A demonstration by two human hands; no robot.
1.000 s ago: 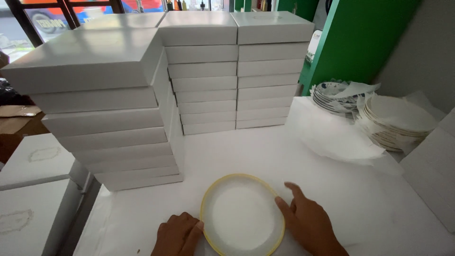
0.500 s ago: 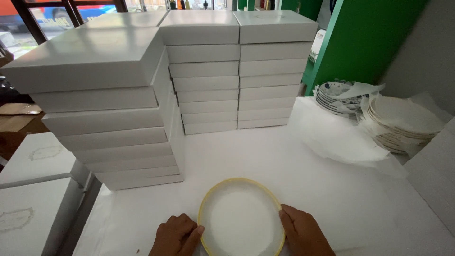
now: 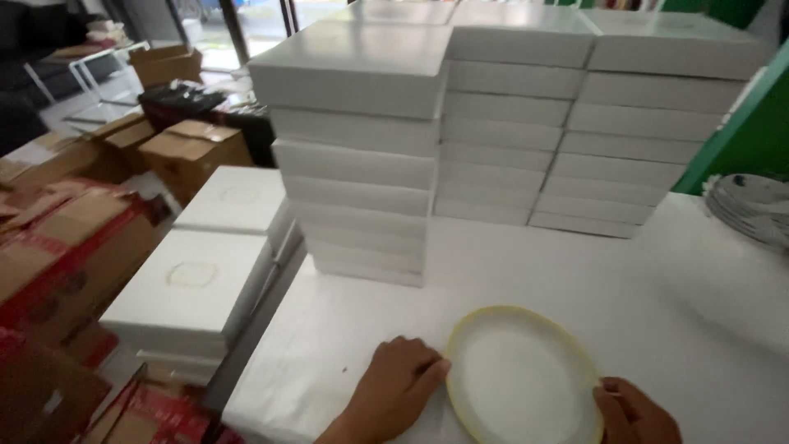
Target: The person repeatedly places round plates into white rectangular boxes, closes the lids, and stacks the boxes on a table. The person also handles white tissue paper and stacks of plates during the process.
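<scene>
Plate: white, yellow-rimmed plate (image 3: pixel 520 378), flat on white table (image 3: pixel 509 263).
Left hand (image 3: pixel 399 388): curled fingers at its 9 o'clock rim.
Right hand (image 3: pixel 634 411): gripping 4 o'clock rim.
Behind: white box stacks (image 3: pixel 362 156), 12 o'clock.

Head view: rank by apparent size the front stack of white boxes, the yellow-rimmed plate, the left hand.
1. Front stack of white boxes, largest by far.
2. Yellow-rimmed plate.
3. Left hand, smallest, partly cut off by the frame edge.
Plate and hand sit nearer the camera, so the stack's lead is understated.

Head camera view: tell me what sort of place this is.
Probably a tableware packing room: stacked white boxes on the table, brown cartons beside it, both hands at a yellow-rimmed plate.
</scene>
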